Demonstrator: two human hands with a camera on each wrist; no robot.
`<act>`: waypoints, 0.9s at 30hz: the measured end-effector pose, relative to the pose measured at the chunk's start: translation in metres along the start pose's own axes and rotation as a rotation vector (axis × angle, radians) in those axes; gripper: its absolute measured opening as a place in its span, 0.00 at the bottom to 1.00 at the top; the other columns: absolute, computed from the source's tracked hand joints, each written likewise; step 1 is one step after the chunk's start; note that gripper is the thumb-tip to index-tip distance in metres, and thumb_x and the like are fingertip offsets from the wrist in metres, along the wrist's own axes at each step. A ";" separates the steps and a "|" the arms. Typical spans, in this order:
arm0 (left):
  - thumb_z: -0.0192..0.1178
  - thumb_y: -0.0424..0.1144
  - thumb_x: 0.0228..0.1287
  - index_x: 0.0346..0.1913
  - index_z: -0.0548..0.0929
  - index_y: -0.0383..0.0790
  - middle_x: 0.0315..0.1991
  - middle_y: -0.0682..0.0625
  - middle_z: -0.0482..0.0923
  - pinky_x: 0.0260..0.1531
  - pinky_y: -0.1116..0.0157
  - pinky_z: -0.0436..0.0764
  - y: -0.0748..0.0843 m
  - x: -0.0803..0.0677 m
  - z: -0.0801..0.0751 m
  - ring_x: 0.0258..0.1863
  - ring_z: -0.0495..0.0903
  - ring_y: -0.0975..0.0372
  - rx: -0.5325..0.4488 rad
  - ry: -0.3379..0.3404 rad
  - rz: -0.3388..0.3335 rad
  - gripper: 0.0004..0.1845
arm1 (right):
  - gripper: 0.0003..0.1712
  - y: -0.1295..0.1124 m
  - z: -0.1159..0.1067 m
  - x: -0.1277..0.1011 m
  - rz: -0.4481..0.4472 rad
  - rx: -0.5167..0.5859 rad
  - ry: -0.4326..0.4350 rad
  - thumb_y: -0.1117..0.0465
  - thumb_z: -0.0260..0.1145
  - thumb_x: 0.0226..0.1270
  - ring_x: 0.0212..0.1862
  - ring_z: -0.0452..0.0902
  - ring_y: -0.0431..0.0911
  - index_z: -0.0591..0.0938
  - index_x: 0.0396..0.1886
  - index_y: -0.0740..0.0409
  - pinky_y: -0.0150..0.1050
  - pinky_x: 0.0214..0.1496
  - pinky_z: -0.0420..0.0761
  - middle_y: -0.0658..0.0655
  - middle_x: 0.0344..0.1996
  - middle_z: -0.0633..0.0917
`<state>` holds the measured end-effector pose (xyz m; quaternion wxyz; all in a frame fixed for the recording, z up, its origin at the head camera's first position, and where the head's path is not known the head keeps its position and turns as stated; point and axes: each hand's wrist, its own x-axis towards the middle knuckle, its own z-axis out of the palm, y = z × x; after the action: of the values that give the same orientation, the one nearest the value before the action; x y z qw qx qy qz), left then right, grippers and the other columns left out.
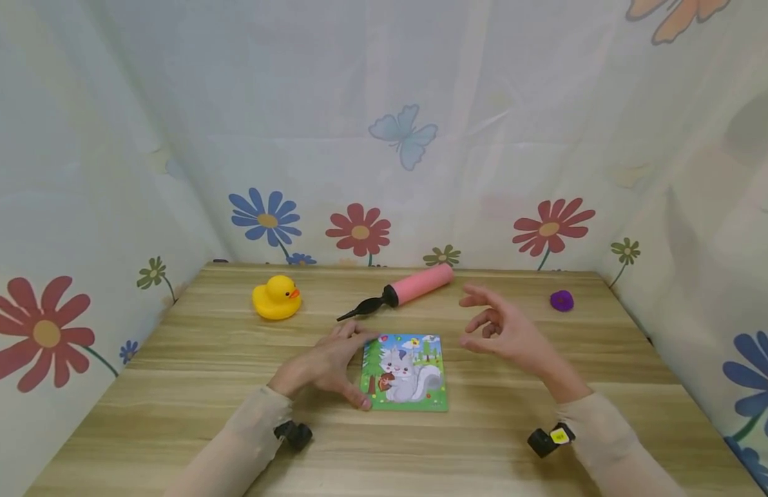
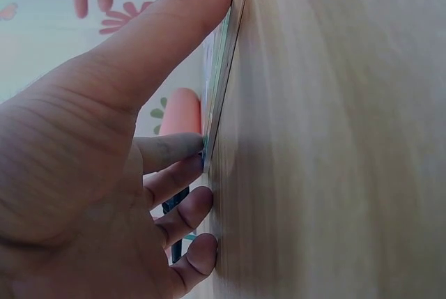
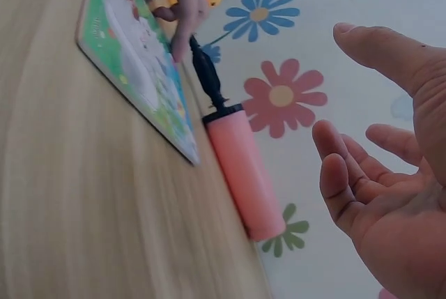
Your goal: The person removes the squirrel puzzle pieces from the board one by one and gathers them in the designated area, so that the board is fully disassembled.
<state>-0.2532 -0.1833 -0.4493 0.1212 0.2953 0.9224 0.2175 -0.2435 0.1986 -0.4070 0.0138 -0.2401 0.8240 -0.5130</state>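
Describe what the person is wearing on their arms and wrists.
Both arms are covered in thin, pale beige sleeves reaching the wrists, the left sleeve and the right sleeve. A small black camera is strapped under each wrist; the right one bears a yellow label. The hands are bare, with no rings or gloves.

Makeshift play booth: flower-print curtains (image 1: 359, 231) around a wooden table (image 1: 185, 386) of toys.

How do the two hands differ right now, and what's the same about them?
The left hand lies low on the table, thumb and fingertips touching the left edge of the squirrel puzzle; the right hand hovers above the table, touching nothing. The left hand's palm faces down; the right hand's palm turns sideways, fingers loosely curled. Both are bare, with pale sleeves, flanking the puzzle.
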 end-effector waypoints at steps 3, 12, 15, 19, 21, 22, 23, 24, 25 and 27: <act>0.91 0.63 0.43 0.87 0.66 0.46 0.83 0.41 0.59 0.82 0.36 0.63 0.000 0.000 0.000 0.82 0.57 0.42 0.003 -0.006 0.001 0.69 | 0.48 0.004 0.009 0.001 0.014 0.001 -0.021 0.63 0.83 0.69 0.53 0.86 0.55 0.70 0.85 0.55 0.35 0.51 0.85 0.68 0.71 0.79; 0.92 0.63 0.42 0.87 0.66 0.47 0.81 0.44 0.60 0.82 0.37 0.63 0.001 0.000 0.000 0.82 0.57 0.43 -0.016 0.002 -0.001 0.69 | 0.47 0.020 0.036 0.004 0.036 0.022 -0.106 0.61 0.85 0.67 0.48 0.88 0.52 0.73 0.82 0.62 0.37 0.49 0.87 0.71 0.65 0.82; 0.92 0.63 0.42 0.87 0.66 0.49 0.81 0.45 0.60 0.82 0.38 0.62 0.001 -0.001 0.000 0.82 0.56 0.44 -0.013 0.002 -0.003 0.69 | 0.46 0.022 0.043 0.004 0.032 0.040 -0.133 0.62 0.85 0.67 0.47 0.88 0.51 0.74 0.80 0.64 0.36 0.49 0.88 0.72 0.63 0.83; 0.92 0.63 0.43 0.87 0.66 0.49 0.82 0.45 0.60 0.82 0.37 0.62 0.001 -0.001 0.000 0.83 0.56 0.44 -0.006 0.003 -0.002 0.69 | 0.43 0.025 0.051 0.003 0.044 0.033 -0.170 0.60 0.84 0.69 0.45 0.88 0.48 0.76 0.79 0.64 0.35 0.48 0.86 0.70 0.61 0.84; 0.92 0.63 0.43 0.87 0.66 0.48 0.82 0.44 0.60 0.82 0.37 0.62 0.001 -0.001 0.000 0.83 0.56 0.44 -0.007 0.003 -0.001 0.69 | 0.42 0.026 0.054 0.003 0.052 0.036 -0.188 0.60 0.84 0.69 0.45 0.87 0.47 0.76 0.78 0.65 0.34 0.47 0.85 0.69 0.60 0.85; 0.92 0.63 0.43 0.87 0.66 0.48 0.82 0.44 0.59 0.82 0.37 0.62 0.001 -0.001 0.000 0.83 0.56 0.43 -0.006 0.004 0.000 0.69 | 0.42 0.026 0.056 0.002 0.056 0.041 -0.194 0.60 0.84 0.69 0.44 0.87 0.47 0.76 0.78 0.66 0.34 0.46 0.84 0.69 0.60 0.85; 0.92 0.64 0.42 0.88 0.66 0.48 0.82 0.44 0.59 0.82 0.37 0.62 0.001 -0.001 0.000 0.83 0.56 0.44 -0.004 0.003 -0.001 0.70 | 0.42 0.026 0.058 0.002 0.060 0.045 -0.199 0.60 0.84 0.69 0.44 0.86 0.47 0.76 0.78 0.67 0.34 0.46 0.84 0.68 0.60 0.85; 0.92 0.64 0.42 0.88 0.65 0.48 0.83 0.44 0.59 0.82 0.37 0.62 0.002 -0.001 0.000 0.83 0.56 0.44 -0.004 0.003 -0.002 0.70 | 0.42 0.027 0.059 0.002 0.066 0.049 -0.204 0.60 0.84 0.69 0.44 0.86 0.48 0.76 0.78 0.67 0.34 0.46 0.84 0.68 0.60 0.85; 0.92 0.64 0.42 0.88 0.65 0.48 0.83 0.44 0.59 0.82 0.37 0.62 0.002 -0.001 0.000 0.83 0.56 0.44 -0.004 0.002 -0.002 0.70 | 0.42 0.028 0.060 0.002 0.074 0.056 -0.209 0.61 0.84 0.68 0.44 0.85 0.48 0.77 0.78 0.68 0.33 0.45 0.83 0.68 0.60 0.85; 0.92 0.63 0.43 0.88 0.65 0.47 0.83 0.43 0.59 0.82 0.37 0.62 0.002 -0.002 0.000 0.83 0.56 0.44 -0.005 0.002 -0.002 0.70 | 0.41 0.030 0.064 0.002 0.091 0.054 -0.211 0.61 0.84 0.68 0.44 0.85 0.48 0.78 0.77 0.67 0.33 0.44 0.83 0.66 0.59 0.86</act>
<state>-0.2507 -0.1830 -0.4480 0.1213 0.2937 0.9223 0.2202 -0.2391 0.1551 -0.4620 0.1302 -0.2549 0.8139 -0.5056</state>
